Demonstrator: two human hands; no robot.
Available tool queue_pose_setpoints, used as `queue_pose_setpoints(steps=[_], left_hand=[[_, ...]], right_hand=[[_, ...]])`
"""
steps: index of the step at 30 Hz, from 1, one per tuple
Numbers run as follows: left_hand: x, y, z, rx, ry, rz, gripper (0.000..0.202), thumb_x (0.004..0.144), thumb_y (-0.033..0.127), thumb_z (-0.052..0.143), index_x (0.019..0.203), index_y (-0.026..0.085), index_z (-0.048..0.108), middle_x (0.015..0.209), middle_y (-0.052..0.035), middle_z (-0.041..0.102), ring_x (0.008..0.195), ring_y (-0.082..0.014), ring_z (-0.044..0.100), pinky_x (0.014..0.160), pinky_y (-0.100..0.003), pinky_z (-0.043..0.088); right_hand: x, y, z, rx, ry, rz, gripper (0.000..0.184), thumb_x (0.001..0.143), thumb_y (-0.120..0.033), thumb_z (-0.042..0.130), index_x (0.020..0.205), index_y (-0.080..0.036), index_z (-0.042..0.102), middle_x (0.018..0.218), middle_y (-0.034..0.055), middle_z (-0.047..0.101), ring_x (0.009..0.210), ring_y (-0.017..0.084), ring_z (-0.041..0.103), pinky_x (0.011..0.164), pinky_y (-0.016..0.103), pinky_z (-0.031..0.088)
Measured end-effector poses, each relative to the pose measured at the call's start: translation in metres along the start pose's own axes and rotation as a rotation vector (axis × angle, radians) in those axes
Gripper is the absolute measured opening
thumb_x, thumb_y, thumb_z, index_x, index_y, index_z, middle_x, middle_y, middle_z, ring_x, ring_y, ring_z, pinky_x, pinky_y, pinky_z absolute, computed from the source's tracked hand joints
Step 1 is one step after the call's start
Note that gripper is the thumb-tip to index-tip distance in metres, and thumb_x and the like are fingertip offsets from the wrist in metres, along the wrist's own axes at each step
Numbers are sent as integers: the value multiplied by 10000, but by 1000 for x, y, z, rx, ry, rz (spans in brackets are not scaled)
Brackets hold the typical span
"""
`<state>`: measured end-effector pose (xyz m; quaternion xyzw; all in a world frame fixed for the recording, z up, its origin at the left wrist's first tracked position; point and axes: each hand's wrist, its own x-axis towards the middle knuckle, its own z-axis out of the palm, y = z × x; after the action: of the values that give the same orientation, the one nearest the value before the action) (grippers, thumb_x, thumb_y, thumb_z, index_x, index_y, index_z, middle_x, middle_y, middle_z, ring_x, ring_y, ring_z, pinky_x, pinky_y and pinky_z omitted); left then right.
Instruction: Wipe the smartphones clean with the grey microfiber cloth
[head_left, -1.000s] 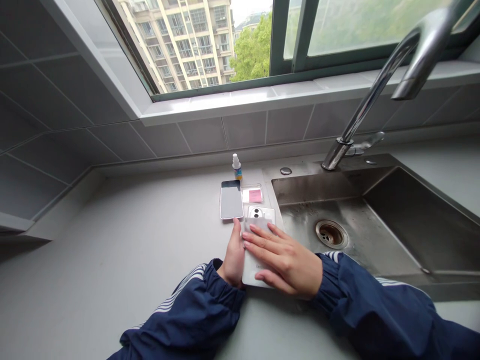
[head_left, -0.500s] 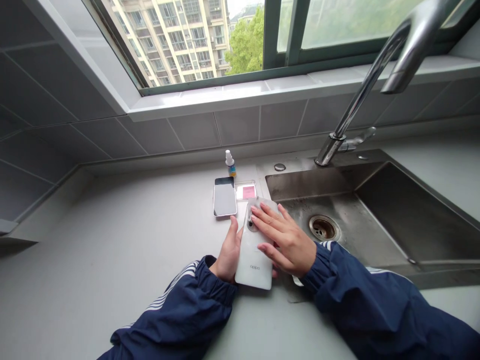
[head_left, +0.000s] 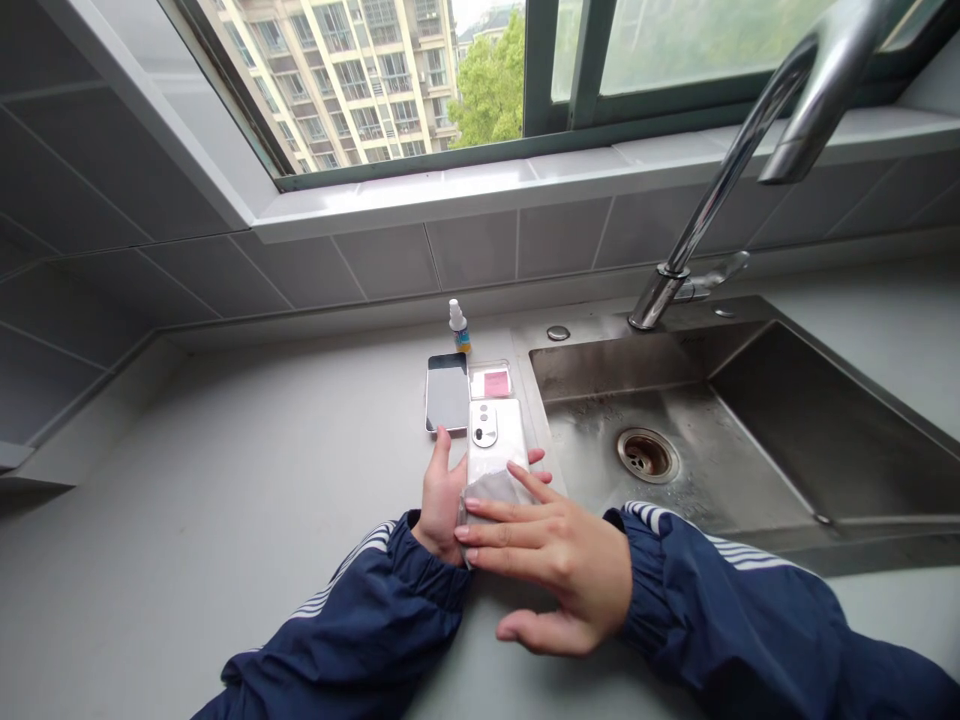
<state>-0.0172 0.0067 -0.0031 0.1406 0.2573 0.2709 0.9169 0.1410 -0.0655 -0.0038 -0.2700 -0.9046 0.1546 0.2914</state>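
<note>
We log the left grip (head_left: 442,500) grasping a white smartphone (head_left: 508,438), which lies across the palm, back up, cameras at the far end; thumb off its left edge, fingertips past its right. Right grip (head_left: 562,550) unclenched, fingers flat over a grey cloth (head_left: 491,488) at the phone's near end. Worktop (head_left: 262,500) beneath us.

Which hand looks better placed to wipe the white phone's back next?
Probably the right hand: it lies over the gray cloth on the white phone, while the left hand supports the phone from beneath.
</note>
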Motion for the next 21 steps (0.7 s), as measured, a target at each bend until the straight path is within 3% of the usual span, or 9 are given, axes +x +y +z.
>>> queue_pose_setpoints(steps=[6,11,15,18,21], left_hand=[[3,-2,2,-78,-32,39,867,940,708,290,1483,47,432,1278,-235,650,1142,-347,657,1110,-480,391],[4,-5,9,-118,-7,81,765,972,645,301,1499,105,429,1308,-189,640,1220,-333,612,1109,-475,395],[2,-5,12,-110,-10,73,749,968,658,297,1505,153,429,1325,-162,635,1257,-340,584,1107,-499,392],[1,-5,13,-101,-23,67,748,966,660,298,1509,162,427,1344,-157,625,1285,-341,562,1124,-496,373],[2,-7,13,-101,-23,88,769,960,664,316,1522,148,407,1375,-167,605,1313,-337,538,1153,-473,341]], right_hand=[[-5,16,3,-175,174,94,345,974,-282,518,1279,-147,610,1334,104,665,1374,220,513,1263,498,14],[-6,20,-2,-253,224,254,344,976,-270,515,1297,-184,607,1390,96,623,1387,251,496,1244,571,16],[-6,17,-5,-299,248,297,387,967,-273,519,1336,-176,582,1493,118,517,1444,268,413,1233,583,133],[-5,18,-6,-328,214,337,440,971,-279,504,1389,-145,537,1537,125,457,1483,278,341,1218,575,208],[-5,19,-5,-321,97,345,539,965,-345,517,1458,-131,469,1574,120,398,1524,330,215,1202,623,210]])
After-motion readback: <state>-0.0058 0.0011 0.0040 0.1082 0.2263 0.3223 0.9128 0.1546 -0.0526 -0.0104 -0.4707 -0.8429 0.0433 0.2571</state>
